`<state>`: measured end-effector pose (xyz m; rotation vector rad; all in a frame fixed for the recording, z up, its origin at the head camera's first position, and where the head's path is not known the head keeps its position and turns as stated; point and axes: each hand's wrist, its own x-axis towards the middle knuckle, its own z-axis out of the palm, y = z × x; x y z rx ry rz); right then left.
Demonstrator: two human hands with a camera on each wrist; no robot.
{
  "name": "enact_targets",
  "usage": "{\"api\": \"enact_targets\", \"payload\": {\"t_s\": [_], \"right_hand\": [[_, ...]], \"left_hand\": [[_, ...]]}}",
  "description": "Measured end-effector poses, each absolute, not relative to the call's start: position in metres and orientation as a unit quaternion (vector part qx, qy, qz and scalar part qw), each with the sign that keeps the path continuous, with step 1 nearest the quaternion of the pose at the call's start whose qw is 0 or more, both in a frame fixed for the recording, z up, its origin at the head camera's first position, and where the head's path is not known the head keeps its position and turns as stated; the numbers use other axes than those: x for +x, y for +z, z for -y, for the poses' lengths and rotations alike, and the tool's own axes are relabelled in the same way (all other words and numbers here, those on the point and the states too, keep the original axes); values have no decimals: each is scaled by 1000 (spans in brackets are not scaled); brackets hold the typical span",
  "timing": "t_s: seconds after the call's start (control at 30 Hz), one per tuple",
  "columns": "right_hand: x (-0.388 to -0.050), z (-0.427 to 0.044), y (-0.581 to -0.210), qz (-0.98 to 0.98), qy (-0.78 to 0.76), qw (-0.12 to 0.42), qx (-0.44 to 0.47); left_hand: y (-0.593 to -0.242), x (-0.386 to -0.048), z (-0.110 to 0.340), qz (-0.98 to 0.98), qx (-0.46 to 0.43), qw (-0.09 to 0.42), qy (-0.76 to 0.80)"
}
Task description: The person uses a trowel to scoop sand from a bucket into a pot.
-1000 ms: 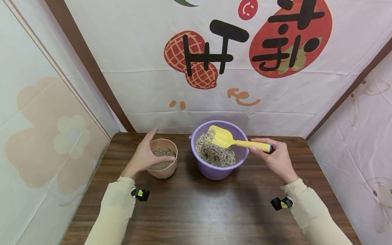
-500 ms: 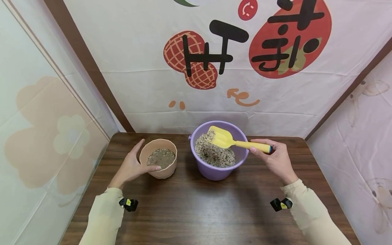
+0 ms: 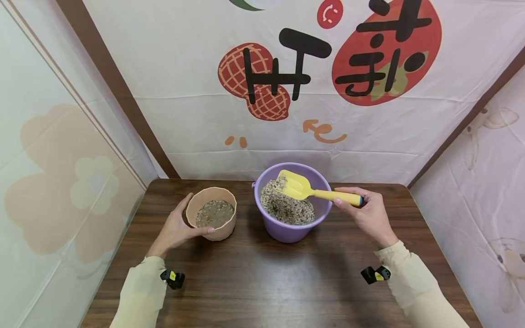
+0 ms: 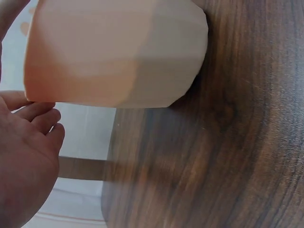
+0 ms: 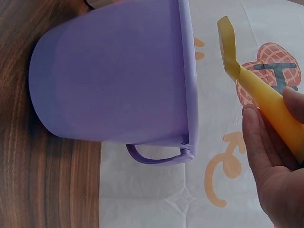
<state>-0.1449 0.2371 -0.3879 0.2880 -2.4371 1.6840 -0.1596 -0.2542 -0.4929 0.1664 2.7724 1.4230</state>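
Note:
My left hand (image 3: 175,231) holds the left side of a peach flower pot (image 3: 221,233), its thumb at the near rim and its fingers round the outside. Greyish-brown gritty soil (image 3: 215,214) lies in the pot. In the left wrist view, the fingers (image 4: 45,116) touch the pot wall (image 4: 114,52) by the rim. My right hand (image 3: 369,216) grips the yellow handle of a toy shovel (image 3: 296,186) over a purple bucket (image 3: 287,232). A little grit sits on the shovel's blade, and coarse speckled grit (image 3: 289,207) partly fills the bucket.
Both containers stand upright near the back of a dark wooden table (image 3: 254,282), the pot left of the bucket. A white printed cloth (image 3: 184,123) hangs behind the table, with more cloth at both sides. The bucket's handle (image 5: 156,160) hangs at its side.
My left hand has moved left and toward me from over the pot, and now holds its left side. The right hand and shovel stay over the bucket.

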Motion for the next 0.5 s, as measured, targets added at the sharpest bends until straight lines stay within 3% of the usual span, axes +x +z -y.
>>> {"api": "enact_targets", "payload": {"t_s": [0.5], "right_hand": [[-147, -225, -388, 803, 582, 72, 106]], "left_hand": [[-499, -159, 255, -884, 46, 7, 466]]}}
